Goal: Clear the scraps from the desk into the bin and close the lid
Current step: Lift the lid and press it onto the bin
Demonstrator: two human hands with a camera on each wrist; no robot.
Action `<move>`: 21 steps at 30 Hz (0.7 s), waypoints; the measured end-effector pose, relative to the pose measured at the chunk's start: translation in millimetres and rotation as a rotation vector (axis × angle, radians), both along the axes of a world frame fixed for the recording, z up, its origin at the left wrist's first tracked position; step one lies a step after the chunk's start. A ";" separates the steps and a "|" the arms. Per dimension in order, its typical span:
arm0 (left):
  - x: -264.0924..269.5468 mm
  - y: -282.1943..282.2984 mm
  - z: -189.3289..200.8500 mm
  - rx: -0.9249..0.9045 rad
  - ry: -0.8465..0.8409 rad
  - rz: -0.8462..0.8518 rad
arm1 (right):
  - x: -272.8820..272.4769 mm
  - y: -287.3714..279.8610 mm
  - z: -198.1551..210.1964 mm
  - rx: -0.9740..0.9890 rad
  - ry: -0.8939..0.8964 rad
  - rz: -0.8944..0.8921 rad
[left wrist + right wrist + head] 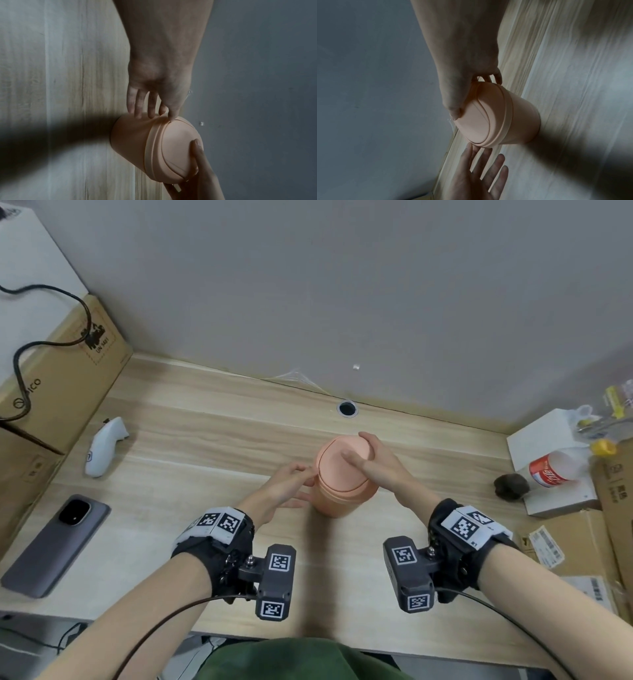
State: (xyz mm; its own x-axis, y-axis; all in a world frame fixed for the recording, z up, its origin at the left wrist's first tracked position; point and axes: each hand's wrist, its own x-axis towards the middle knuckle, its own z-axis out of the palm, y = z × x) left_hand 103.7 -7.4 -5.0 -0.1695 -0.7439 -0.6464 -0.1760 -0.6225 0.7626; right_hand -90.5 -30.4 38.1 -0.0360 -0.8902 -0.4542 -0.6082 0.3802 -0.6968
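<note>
A small peach bin (342,498) stands upright mid-desk with its swing lid (330,465) lying flush in the rim. My right hand (363,451) grips the bin's top: the thumb lies flat on the lid and the fingers curl over the far rim. In the right wrist view the right hand (462,97) presses its thumb on the lid (476,115). My left hand (301,484) rests straight fingers against the bin's left side. The left wrist view shows the left hand (150,109) touching the bin (133,139) just below the rim.
A grey phone (58,542) and a white controller (102,446) lie at the left, by cardboard boxes (61,378). At the right are a white box (548,446), a red-labelled bottle (551,470), a dark lump (512,487) and flattened cardboard (599,525). A cable hole (347,408) sits behind the bin.
</note>
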 end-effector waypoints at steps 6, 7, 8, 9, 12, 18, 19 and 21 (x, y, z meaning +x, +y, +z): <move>-3.7 -8.9 -1.1 -0.009 -0.031 -0.023 | -3.8 -10.9 -2.1 0.006 0.001 0.024; -3.9 -9.9 -2.0 -0.007 -0.032 -0.026 | -5.0 -11.1 -3.6 0.013 -0.005 0.023; -3.9 -10.4 -2.5 -0.008 -0.030 -0.027 | -6.1 -10.5 -4.7 0.021 -0.015 0.022; -4.0 -11.0 -2.8 -0.011 -0.024 -0.027 | -7.2 -9.5 -5.6 0.026 -0.028 0.021; -3.2 -13.7 -1.4 -0.035 -0.013 -0.047 | -11.3 -6.3 -6.8 0.019 -0.072 0.019; -2.3 -17.8 0.2 -0.043 -0.042 -0.100 | -9.2 -6.5 -15.4 0.020 -0.062 0.046; -3.0 -18.3 0.7 -0.039 -0.048 -0.108 | -9.1 -7.6 -16.5 0.031 -0.056 0.055; -5.0 -19.0 2.6 -0.037 -0.057 -0.126 | -9.4 -10.6 -14.8 0.046 -0.044 0.076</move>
State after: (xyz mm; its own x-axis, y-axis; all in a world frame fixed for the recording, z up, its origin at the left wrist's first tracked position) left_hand 98.7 -26.3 -2.3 -0.2269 -0.7425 -0.6303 -0.2953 -0.5642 0.7710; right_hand -99.9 -41.0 23.3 0.0516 -0.8677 -0.4945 -0.6056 0.3665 -0.7063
